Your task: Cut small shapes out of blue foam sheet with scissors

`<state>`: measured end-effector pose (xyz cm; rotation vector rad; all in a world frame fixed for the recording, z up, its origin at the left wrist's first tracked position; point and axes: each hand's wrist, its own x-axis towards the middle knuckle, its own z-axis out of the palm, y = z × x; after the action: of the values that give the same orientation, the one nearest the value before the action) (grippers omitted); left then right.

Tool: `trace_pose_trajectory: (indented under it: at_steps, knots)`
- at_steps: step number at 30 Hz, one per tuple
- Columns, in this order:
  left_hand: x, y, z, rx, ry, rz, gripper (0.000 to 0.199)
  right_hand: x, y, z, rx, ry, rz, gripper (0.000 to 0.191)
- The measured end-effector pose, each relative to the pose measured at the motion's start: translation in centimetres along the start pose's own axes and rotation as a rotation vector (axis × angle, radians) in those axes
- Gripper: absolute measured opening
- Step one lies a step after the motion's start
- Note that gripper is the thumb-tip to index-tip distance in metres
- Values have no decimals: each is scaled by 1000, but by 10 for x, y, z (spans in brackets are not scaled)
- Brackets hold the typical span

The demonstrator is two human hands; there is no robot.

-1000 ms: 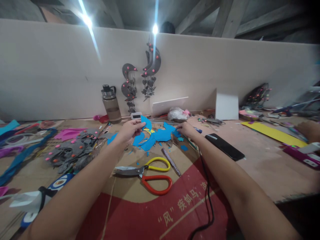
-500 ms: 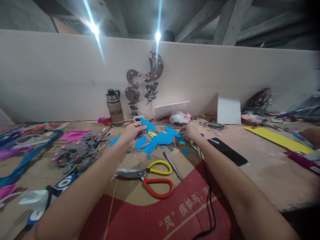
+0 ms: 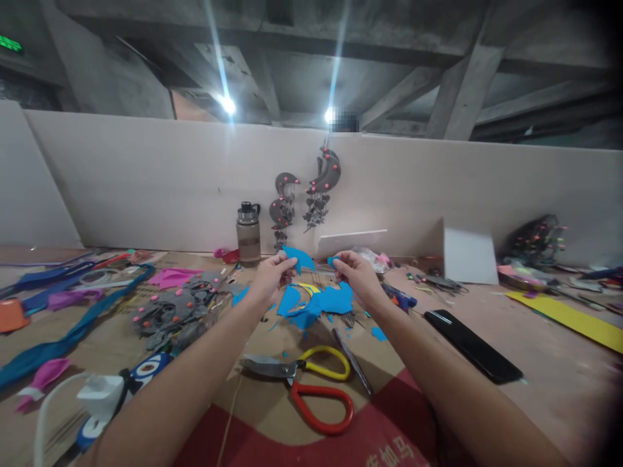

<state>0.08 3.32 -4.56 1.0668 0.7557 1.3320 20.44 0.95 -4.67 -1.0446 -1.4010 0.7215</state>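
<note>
While the left hand (image 3: 267, 280) still pinches the curved blue piece (image 3: 302, 258) by its edge, the right hand (image 3: 361, 277) has just come up from the scatter to its right. A moment ago it was low among the scraps; now its fingers close narrowly on a small blue piece (image 3: 332, 261), mostly hidden behind them. So each hand has a piece raised, the two facing each other with a gap between, and nothing joins them yet. The left fingers are pinched tight too, with the curved piece sticking up beyond the tips. (From across the room, I cannot tell what shape the small one is.)

Below them, the flat blue sheets (image 3: 337, 300) lie overlapping on the cardboard (image 3: 272, 412), a bit of yellow showing among them. Both held pieces are clear of that heap. The scissors (image 3: 270, 367) rest nearer the person, untouched, yellow and red handles toward the right, with the pen (image 3: 354, 364) slanting just beside them. A black phone (image 3: 470, 347) lies farther right on the worktop (image 3: 555, 383). Off to the left sits a tangle of grey cut-outs (image 3: 168, 311) dotted pink, and behind everything the water bottle (image 3: 248, 240) stands upright near the pale partition (image 3: 170, 188).
</note>
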Motion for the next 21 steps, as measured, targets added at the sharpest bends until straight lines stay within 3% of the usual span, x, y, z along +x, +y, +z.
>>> trace_pose_trajectory:
  at_steps: [3,8,12,21]
  knots:
    - [3,1,-4,24,8,64,38,2,-14,19,175,-45,21,34]
    - [3,10,-10,94,57,147,36,13,-28,51,235,-74,-6,29]
    - [-2,16,-9,113,31,160,40,19,-29,69,281,-63,-30,28]
    - [-5,16,-6,112,31,163,35,16,-21,60,336,-34,-33,30]
